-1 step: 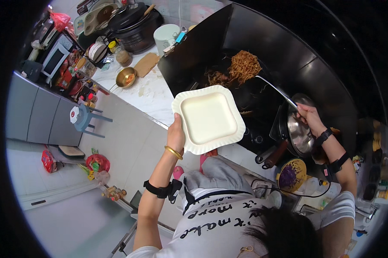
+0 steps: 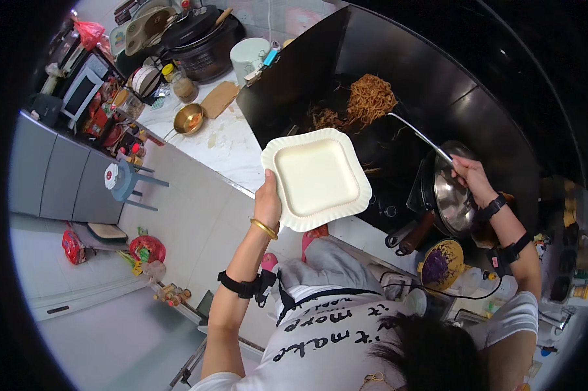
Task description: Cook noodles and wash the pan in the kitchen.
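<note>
My left hand [image 2: 268, 201] grips the near left rim of a square cream plate [image 2: 317, 177] with a scalloped edge, thumb on top. The plate is held in the air in front of the stove, its inside bare. My right hand [image 2: 474, 177] is closed round the long metal handle of a cooking utensil [image 2: 424, 137]. A heap of brown noodles [image 2: 370, 100] rests on the utensil's far end and hides its head, beyond the plate. More noodles [image 2: 325, 118] lie lower in the dark pan area, whose outline is hard to make out.
Beside my right forearm are a metal lid [image 2: 455, 199] and brown pan handles [image 2: 416, 234]. A yellow bowl with purple food [image 2: 442, 264] stands nearer. Dark splash panels [image 2: 405, 52] surround the stove. On the left counter sit a small gold pan [image 2: 189, 118] and a black pot [image 2: 206, 52].
</note>
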